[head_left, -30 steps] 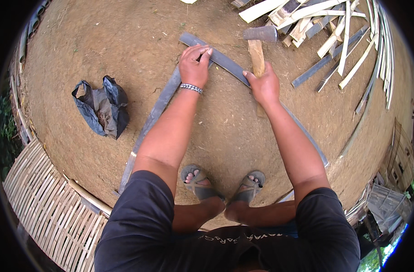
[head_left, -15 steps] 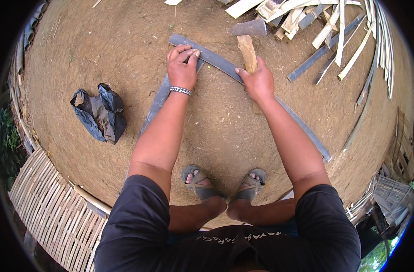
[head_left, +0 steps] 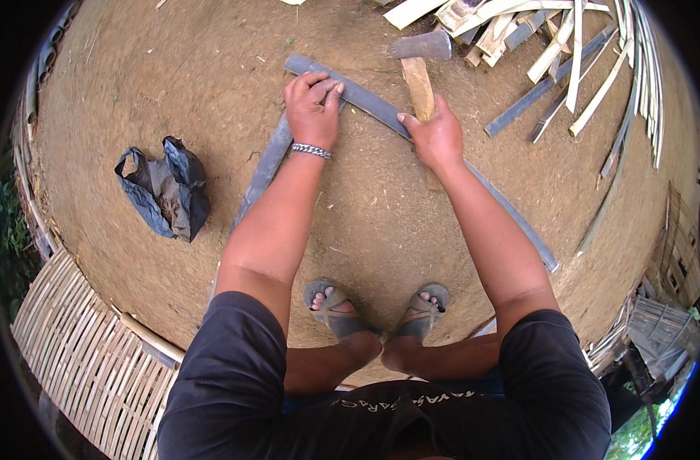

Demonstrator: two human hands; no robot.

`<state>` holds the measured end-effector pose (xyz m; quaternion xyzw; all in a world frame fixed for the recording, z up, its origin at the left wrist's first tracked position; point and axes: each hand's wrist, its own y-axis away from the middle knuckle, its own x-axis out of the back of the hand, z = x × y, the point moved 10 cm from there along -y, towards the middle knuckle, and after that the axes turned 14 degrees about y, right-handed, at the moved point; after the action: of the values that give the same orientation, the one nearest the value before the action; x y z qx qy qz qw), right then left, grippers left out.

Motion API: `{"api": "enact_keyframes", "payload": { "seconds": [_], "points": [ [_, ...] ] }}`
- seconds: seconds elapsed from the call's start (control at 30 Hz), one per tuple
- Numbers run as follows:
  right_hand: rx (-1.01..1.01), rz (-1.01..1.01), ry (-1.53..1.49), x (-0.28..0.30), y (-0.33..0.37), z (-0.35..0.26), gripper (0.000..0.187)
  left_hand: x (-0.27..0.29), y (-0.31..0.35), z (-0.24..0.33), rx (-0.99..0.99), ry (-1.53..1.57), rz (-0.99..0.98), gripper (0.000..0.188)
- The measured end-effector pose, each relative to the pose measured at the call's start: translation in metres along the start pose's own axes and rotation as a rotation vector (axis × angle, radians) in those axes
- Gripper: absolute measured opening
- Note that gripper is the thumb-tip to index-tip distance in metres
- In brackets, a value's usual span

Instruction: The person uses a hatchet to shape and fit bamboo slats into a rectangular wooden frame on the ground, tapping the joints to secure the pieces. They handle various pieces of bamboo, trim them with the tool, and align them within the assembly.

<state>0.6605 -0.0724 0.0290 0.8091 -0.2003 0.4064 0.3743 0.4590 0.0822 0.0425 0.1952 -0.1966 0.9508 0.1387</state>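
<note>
A grey strip (head_left: 374,107), which looks like split bamboo, slants across the ground in front of me. Near its left part it crosses over a second grey strip (head_left: 267,165). My left hand (head_left: 313,111), with a chain bracelet at the wrist, rests on the crossing. Its thumb and fingers are pinched together; whatever is between them is too small to tell. My right hand (head_left: 437,139) is closed round the wooden handle of an axe-like tool (head_left: 420,84) with a dark metal head. The thumb of that hand touches the upper strip's right end.
A third grey strip (head_left: 515,217) runs beneath my right forearm. To the left stands a crumpled black plastic bag (head_left: 166,192), its top open. Split bamboo pieces (head_left: 549,61) lie heaped at the far right. A slatted bamboo panel (head_left: 89,353) is at the lower left.
My left hand has slid slightly to the right along the upper strip, fingers still pinched. The right hand keeps its hold on the tool.
</note>
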Motion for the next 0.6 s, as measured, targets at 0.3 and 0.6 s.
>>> {"api": "enact_keyframes", "payload": {
  "seconds": [0.3, 0.6],
  "points": [
    [0.037, 0.018, -0.002, 0.0, -0.001, -0.001, 0.058, -0.001, 0.001, 0.011, -0.091, -0.047, 0.014, 0.011],
    [0.003, 0.007, 0.017, 0.001, 0.001, -0.001, 0.059, -0.004, 0.003, 0.012, -0.121, -0.077, 0.017, 0.012]
  ]
}}
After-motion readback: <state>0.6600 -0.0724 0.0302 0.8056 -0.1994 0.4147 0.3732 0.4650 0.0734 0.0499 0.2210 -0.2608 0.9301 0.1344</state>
